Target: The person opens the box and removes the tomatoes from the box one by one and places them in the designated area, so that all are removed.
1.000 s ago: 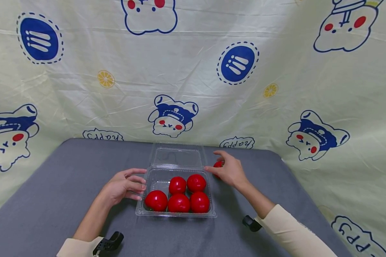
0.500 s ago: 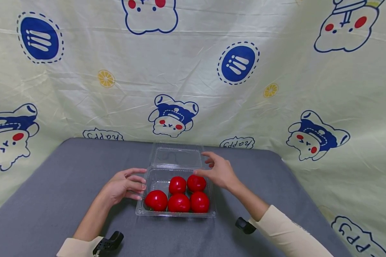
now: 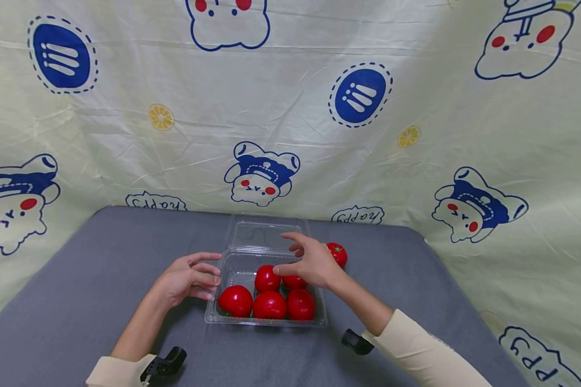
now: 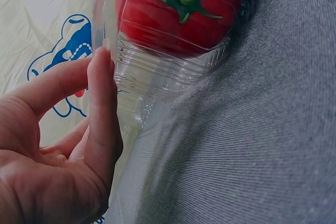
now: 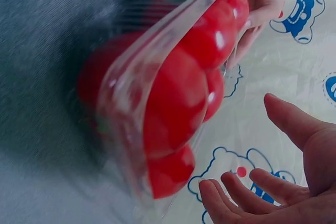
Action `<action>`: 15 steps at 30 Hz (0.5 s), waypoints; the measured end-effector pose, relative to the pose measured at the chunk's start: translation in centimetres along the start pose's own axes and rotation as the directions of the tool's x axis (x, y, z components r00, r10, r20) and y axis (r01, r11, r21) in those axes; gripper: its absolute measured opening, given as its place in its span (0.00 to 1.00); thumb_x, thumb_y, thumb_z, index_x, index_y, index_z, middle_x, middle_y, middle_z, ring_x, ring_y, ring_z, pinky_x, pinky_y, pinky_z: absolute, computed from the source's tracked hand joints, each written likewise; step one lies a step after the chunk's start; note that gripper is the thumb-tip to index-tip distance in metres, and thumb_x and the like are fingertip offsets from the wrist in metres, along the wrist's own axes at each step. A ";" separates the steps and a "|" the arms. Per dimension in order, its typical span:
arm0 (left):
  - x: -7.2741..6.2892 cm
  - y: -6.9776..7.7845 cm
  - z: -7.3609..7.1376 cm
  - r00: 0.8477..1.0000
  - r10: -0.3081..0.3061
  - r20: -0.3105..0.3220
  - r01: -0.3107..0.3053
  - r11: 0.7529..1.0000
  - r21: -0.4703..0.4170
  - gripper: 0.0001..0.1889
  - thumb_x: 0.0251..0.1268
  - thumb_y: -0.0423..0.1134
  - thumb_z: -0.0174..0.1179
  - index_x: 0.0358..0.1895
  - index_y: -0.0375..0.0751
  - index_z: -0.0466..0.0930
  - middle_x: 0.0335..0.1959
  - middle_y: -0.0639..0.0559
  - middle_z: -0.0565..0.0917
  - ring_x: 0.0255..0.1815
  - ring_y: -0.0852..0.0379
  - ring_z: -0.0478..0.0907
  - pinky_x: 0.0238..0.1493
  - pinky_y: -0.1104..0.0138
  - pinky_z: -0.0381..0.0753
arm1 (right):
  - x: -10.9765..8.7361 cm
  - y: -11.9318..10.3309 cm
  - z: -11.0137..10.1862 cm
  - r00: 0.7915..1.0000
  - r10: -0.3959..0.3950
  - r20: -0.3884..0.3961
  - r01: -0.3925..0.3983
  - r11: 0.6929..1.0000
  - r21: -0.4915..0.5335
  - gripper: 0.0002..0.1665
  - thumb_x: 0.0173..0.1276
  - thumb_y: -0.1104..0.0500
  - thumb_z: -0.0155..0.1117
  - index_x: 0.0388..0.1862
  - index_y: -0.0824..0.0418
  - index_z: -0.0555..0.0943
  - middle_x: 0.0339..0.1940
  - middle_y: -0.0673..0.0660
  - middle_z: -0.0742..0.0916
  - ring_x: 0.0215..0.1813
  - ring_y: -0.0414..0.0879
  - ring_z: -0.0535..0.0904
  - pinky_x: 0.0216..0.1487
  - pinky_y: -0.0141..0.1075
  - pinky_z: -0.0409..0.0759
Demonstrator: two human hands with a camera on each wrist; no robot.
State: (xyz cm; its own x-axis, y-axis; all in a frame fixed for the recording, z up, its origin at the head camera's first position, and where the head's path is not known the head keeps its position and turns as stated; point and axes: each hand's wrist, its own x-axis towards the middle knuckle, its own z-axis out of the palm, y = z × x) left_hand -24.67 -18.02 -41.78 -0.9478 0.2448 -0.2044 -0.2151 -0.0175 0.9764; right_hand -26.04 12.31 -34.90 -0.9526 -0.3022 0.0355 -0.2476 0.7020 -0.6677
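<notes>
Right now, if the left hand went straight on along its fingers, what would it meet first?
Likely the facing wall of the clear container; the left hand looks right beside it, though whether they touch is unclear.

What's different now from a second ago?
The right hand moved leftward from the loose tomato to over the open container; it holds nothing, and more of that tomato shows. The left hand and the five tomatoes inside stayed put.
</notes>
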 end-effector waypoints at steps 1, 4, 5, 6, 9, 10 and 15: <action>0.0 0.0 0.0 1.000 -0.001 -0.001 0.001 1.000 0.000 0.34 0.63 0.29 0.65 0.73 0.33 0.66 0.43 0.44 0.85 0.32 0.55 0.86 0.34 0.59 0.90 | 0.0 -0.2 0.1 1.000 -0.007 0.009 0.007 1.000 0.002 0.45 0.56 0.51 0.80 0.73 0.49 0.73 0.62 0.61 0.84 0.62 0.58 0.80 0.48 0.46 0.88; 0.0 0.0 0.0 1.000 -0.004 -0.005 0.004 1.000 0.001 0.34 0.63 0.29 0.65 0.73 0.34 0.66 0.44 0.43 0.85 0.32 0.55 0.86 0.34 0.59 0.90 | 0.1 -0.5 0.4 0.999 -0.022 0.033 0.022 1.000 0.004 0.45 0.56 0.50 0.80 0.73 0.49 0.73 0.62 0.62 0.84 0.62 0.59 0.80 0.48 0.47 0.88; 0.0 0.0 0.0 1.000 -0.005 -0.006 0.005 1.000 0.001 0.34 0.63 0.29 0.65 0.73 0.34 0.66 0.44 0.43 0.85 0.32 0.55 0.86 0.34 0.59 0.90 | 0.1 -0.6 0.5 0.999 -0.025 0.039 0.025 1.000 0.002 0.45 0.56 0.50 0.80 0.73 0.49 0.73 0.62 0.62 0.84 0.62 0.59 0.80 0.49 0.47 0.88; 0.0 0.0 0.0 1.000 -0.007 -0.008 0.007 1.000 0.001 0.34 0.63 0.29 0.65 0.73 0.34 0.66 0.44 0.43 0.85 0.32 0.55 0.86 0.34 0.59 0.90 | 0.2 -0.7 0.6 0.999 -0.025 0.040 0.025 1.000 -0.002 0.45 0.56 0.50 0.80 0.73 0.48 0.73 0.62 0.62 0.84 0.62 0.59 0.80 0.49 0.47 0.88; 0.0 0.0 0.0 1.000 -0.009 -0.010 0.009 1.000 0.001 0.33 0.64 0.29 0.65 0.73 0.34 0.66 0.46 0.42 0.84 0.33 0.54 0.87 0.34 0.59 0.90 | 0.1 -0.9 0.7 0.999 -0.024 0.040 0.024 1.000 -0.003 0.45 0.55 0.50 0.80 0.72 0.48 0.73 0.62 0.61 0.84 0.62 0.58 0.80 0.48 0.47 0.88; 0.0 0.0 0.0 1.000 -0.010 -0.010 0.010 1.000 0.001 0.33 0.64 0.29 0.65 0.73 0.34 0.66 0.47 0.42 0.84 0.33 0.55 0.87 0.34 0.59 0.90 | 0.1 -1.0 0.8 0.999 -0.022 0.040 0.022 1.000 -0.002 0.45 0.55 0.50 0.80 0.72 0.48 0.74 0.61 0.61 0.84 0.62 0.58 0.80 0.48 0.47 0.88; 0.0 -0.1 0.0 1.000 -0.010 -0.008 0.010 1.000 -0.001 0.33 0.64 0.28 0.63 0.73 0.34 0.66 0.51 0.41 0.84 0.34 0.55 0.87 0.34 0.59 0.90 | 0.0 -1.2 1.1 0.998 -0.021 0.064 0.021 1.000 -0.010 0.45 0.55 0.51 0.80 0.73 0.47 0.73 0.62 0.60 0.84 0.62 0.57 0.80 0.48 0.47 0.88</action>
State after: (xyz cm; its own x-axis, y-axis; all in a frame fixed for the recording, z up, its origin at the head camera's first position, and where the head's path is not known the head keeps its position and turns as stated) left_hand -24.69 -18.01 -41.85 -0.9476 0.2368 -0.2144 -0.2246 -0.0166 0.9743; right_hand -25.59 10.80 -34.89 -0.9340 -0.3573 0.0016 -0.2696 0.7016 -0.6596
